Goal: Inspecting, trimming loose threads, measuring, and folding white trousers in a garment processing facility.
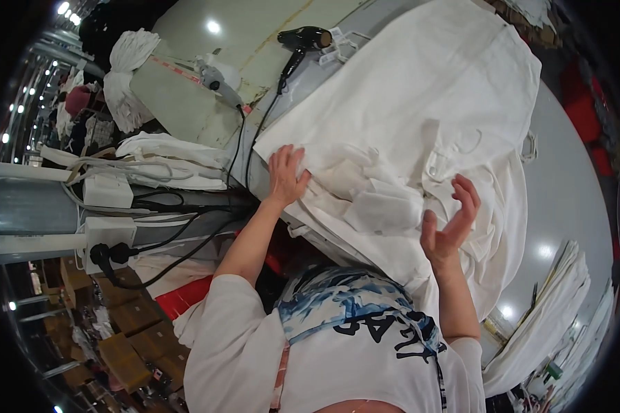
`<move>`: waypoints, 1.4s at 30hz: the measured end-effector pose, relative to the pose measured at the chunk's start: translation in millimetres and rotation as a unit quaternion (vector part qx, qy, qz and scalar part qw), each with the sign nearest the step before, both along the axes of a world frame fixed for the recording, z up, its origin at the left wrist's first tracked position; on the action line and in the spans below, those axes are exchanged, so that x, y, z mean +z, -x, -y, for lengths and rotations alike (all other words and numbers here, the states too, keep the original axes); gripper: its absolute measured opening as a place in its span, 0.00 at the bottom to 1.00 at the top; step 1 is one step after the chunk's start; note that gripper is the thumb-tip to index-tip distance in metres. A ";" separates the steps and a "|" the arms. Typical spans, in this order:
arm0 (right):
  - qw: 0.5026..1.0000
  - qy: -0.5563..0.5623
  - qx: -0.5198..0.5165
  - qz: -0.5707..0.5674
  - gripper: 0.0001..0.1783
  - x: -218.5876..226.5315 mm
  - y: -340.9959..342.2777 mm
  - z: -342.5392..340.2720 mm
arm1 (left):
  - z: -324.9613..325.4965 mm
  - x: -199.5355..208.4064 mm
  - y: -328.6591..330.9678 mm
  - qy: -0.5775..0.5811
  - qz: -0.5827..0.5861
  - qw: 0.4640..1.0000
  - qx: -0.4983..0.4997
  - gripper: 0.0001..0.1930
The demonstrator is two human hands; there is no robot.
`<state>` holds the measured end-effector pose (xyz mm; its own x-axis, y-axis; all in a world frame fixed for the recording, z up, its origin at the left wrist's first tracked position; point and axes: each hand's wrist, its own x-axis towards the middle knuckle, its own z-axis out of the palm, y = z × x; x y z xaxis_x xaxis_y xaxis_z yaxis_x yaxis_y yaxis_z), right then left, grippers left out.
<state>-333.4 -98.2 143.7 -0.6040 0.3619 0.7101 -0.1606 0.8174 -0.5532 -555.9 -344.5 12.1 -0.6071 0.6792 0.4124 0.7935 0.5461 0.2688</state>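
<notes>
A large white garment (420, 89) is spread over the table, smooth on its far part and rumpled on the near side. My left hand (287, 173) rests on the garment's left edge, fingers stretched out. Above the rumpled part, my right hand (452, 224) is held with thumb and fingers apart and nothing between them. Between the hands lies a folded, thinner white piece of fabric (386, 206). A narrow white strap-like piece (434, 157) lies on the cloth just beyond my right hand. The exact kind of garment cannot be made out.
A black hair dryer (305, 38) and a grey corded hand tool (217, 84) lie beyond the garment, their cords trailing toward me. White power sockets (109, 241) with black plugs are at the left. More white garments (541, 323) hang at the right; cardboard boxes (125, 359) stand lower left.
</notes>
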 end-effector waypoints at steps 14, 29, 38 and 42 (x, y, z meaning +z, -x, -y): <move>0.951 0.142 0.214 0.172 0.27 -120.7 404.3 176.1 | 2.2 -47.9 53.7 -0.226 0.137 0.964 0.038 0.04; 0.905 0.378 0.189 0.040 0.20 -146.5 440.9 266.8 | 15.9 -97.4 57.8 -0.175 0.047 0.983 -0.017 0.13; 0.995 -0.038 0.093 -0.005 0.13 -30.6 243.3 175.3 | 30.8 -47.4 -27.9 -0.101 0.049 0.990 0.086 0.17; 0.973 0.216 0.056 0.055 0.13 4.8 132.3 139.6 | 80.7 6.8 -129.6 0.199 0.357 0.885 -0.223 0.15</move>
